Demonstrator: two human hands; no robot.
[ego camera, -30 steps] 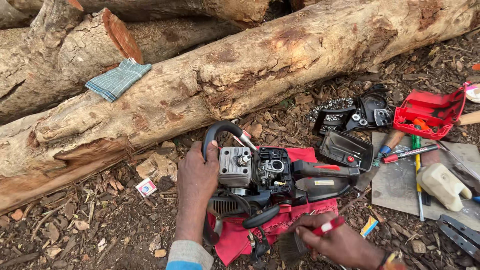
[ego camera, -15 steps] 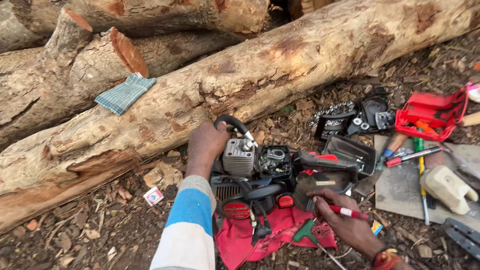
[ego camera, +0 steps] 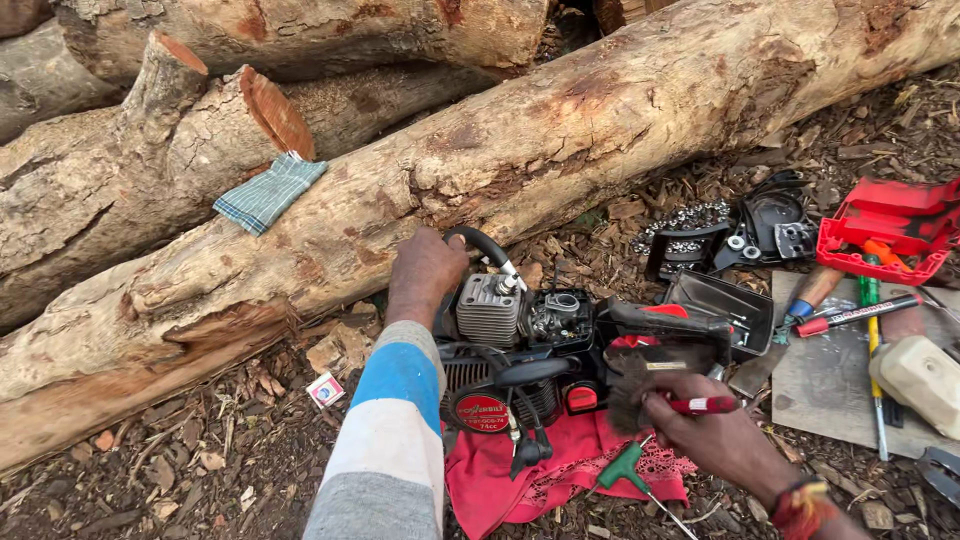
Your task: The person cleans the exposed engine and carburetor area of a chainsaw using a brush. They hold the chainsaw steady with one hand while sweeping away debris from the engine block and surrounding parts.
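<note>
A stripped chainsaw engine [ego camera: 545, 345], black and grey with its cylinder fins bare, rests on a red cloth [ego camera: 545, 470] on the ground. My left hand [ego camera: 425, 270] grips the black front handle [ego camera: 485, 245] of the engine, next to the big log. My right hand [ego camera: 705, 430] holds a small brush with a red handle [ego camera: 700, 405], its dark bristles touching the engine's right side. A green T-handle tool [ego camera: 628, 468] lies on the cloth just under that hand.
A long log [ego camera: 560, 150] runs across behind the engine, with a folded checked cloth [ego camera: 268, 192] on it. To the right lie a saw chain [ego camera: 690, 218], black covers [ego camera: 770, 225], a red case [ego camera: 885, 232], screwdrivers [ego camera: 870, 340], a marker [ego camera: 855, 315] and a white tank [ego camera: 920, 378] on a board.
My left hand has slid up from the engine's left side to its top front handle. My right hand has brought the brush up to the engine. The view shifted.
</note>
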